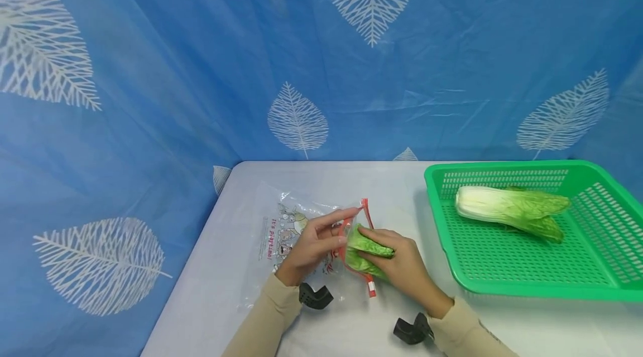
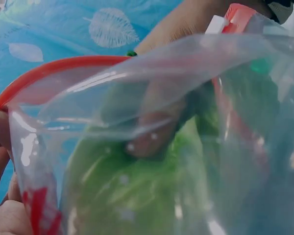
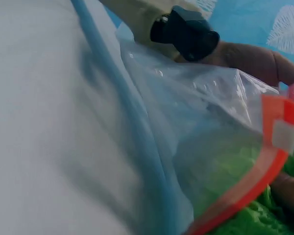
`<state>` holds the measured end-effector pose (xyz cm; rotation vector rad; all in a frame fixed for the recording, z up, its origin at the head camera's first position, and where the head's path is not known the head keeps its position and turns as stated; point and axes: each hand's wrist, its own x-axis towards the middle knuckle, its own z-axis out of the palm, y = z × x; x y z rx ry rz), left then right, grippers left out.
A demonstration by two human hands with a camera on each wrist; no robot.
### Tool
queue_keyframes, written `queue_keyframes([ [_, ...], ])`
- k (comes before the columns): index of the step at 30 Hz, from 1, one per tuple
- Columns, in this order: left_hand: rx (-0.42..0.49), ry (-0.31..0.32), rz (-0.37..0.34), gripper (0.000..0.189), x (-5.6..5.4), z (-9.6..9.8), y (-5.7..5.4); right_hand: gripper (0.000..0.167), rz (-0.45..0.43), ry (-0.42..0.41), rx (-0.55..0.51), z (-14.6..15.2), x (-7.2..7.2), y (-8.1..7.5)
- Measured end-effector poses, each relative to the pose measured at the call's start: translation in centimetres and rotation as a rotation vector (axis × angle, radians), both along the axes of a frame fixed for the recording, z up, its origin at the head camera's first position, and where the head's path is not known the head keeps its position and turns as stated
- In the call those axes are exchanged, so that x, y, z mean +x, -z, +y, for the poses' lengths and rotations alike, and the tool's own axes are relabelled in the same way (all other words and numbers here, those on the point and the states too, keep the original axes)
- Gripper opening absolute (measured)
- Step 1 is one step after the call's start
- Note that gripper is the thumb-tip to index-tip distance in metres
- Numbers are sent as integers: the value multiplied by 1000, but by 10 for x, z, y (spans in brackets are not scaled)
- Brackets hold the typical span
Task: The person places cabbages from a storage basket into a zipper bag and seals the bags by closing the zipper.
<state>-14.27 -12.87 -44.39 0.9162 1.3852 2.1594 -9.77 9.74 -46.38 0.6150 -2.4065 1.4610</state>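
Observation:
A clear plastic zip bag with red edging and a printed cartoon lies on the table, its mouth toward the right. My left hand pinches the red rim at that mouth, which stands apart. A leafy green Chinese cabbage sits partly inside the opening, held by my right hand around its leafy end. Through the film in the left wrist view, the cabbage and a right-hand finger show inside the bag. The right wrist view has green leaves behind the red zip strip.
A green plastic basket stands on the right of the white table. Another Chinese cabbage lies in it, white stem toward the left. A blue leaf-patterned sheet hangs behind and to the left.

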Motion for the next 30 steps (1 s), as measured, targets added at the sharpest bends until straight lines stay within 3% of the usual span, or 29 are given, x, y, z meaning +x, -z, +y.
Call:
queue_keyframes([
  [10,32,35,31,56,-3,4,5,45,-94,-117,91,9,-5,2],
  [17,59,-2,-13,56,-4,-1,15,60,-218,-77,33,11,-4,20],
  [20,64,-7,-18,56,-4,-2,16,65,-190,-51,2,17,2,24],
  [23,53,-37,-22,56,-4,-3,13,56,-125,-32,-118,28,7,26],
  [25,43,-74,-5,55,-3,-6,8,48,-138,-52,-240,34,8,26],
  [27,33,-119,22,54,-2,-11,1,47,-226,-84,-370,38,7,26],
  [30,52,-172,55,55,-1,-17,-13,65,-431,-110,-501,42,7,23],
])
